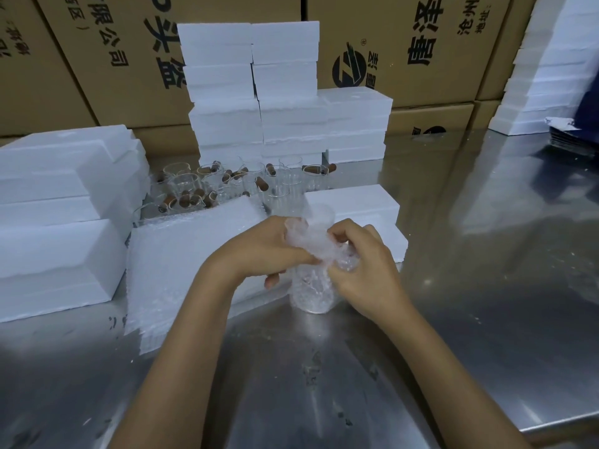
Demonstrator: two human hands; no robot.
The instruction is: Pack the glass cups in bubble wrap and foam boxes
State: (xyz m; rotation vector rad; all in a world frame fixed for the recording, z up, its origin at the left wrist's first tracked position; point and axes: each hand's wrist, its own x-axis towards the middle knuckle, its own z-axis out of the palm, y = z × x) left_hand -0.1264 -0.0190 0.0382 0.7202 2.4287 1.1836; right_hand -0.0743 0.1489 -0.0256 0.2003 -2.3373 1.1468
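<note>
Along the back we see a wall of brown cardboard cartons [405, 47] printed with large black characters, flat-sided and matte. Below them spreads the counter [486, 254], a broad sheet of brushed steel that throws back smeared reflections and carries a few white crumbs. On it rise stacks of white foam boxes [259, 92], blocky and grainy with slightly ragged seams; a lower stack [58, 222] sits at the left edge, a slanting column [544, 66] climbs at the far right, and one single foam box [353, 202] lies just behind our hands, its near face partly hidden by them. A pad of bubble wrap sheets [181, 260] lies flat between the left stack and our arms, pale and dimpled. Behind it stands a cluster of clear glass cups [227, 186], ribbed, with short brown cylindrical handles; the pad's far edge covers their bases.

In the middle, one glass cup [312, 286] stands upright on the counter, swathed in a crinkled bubble wrap sheet [311, 241] that bunches above its rim. Our hands are close together on it: the left hand [262, 251] pinches the wrap from the left, and the right hand [359, 264] curls its fingers round the wrap on the right side, hiding that flank of the cup.
</note>
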